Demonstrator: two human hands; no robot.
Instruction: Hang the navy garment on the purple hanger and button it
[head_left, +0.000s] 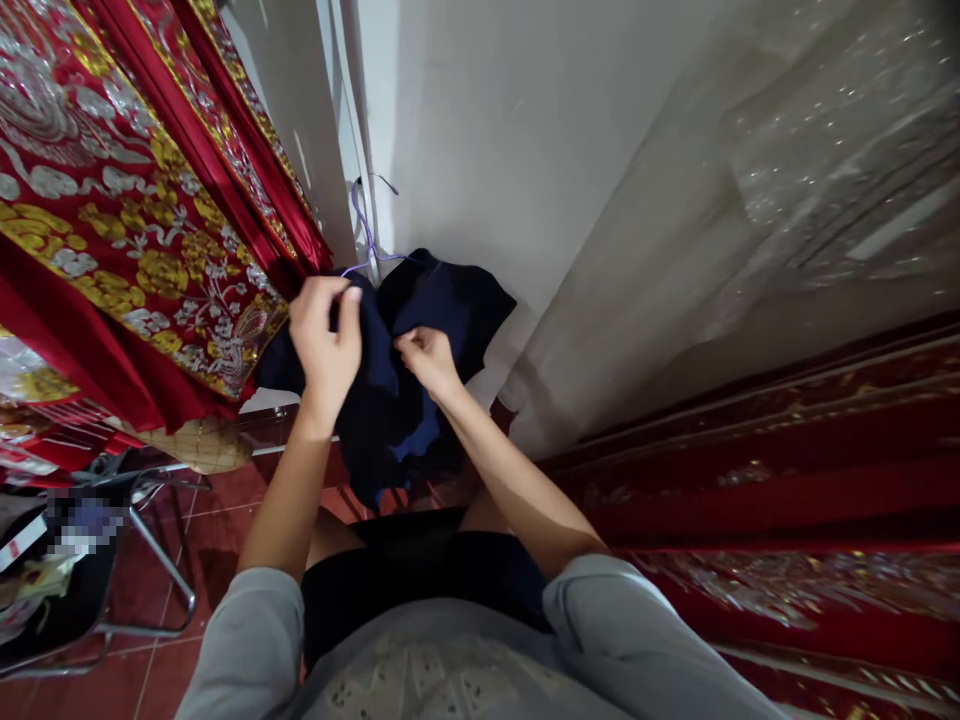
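A dark navy garment (450, 310) hangs on a thin purple wire hanger (365, 228) in front of a white wall. My left hand (324, 345) is closed in a pinch on the garment's upper left edge, near the hanger's shoulder. My right hand (426, 360) is closed on the cloth at the garment's middle, fingers pressed into the fabric. Both hands are close together, a short gap apart. The lower part of the garment droops between my forearms.
Red cloth with gold and silver embroidery (120, 210) hangs at the left. A metal-framed chair (142, 560) with items on it stands at lower left on red floor tiles. A clear plastic-covered surface (750, 230) and dark red embroidered fabric (787, 480) fill the right.
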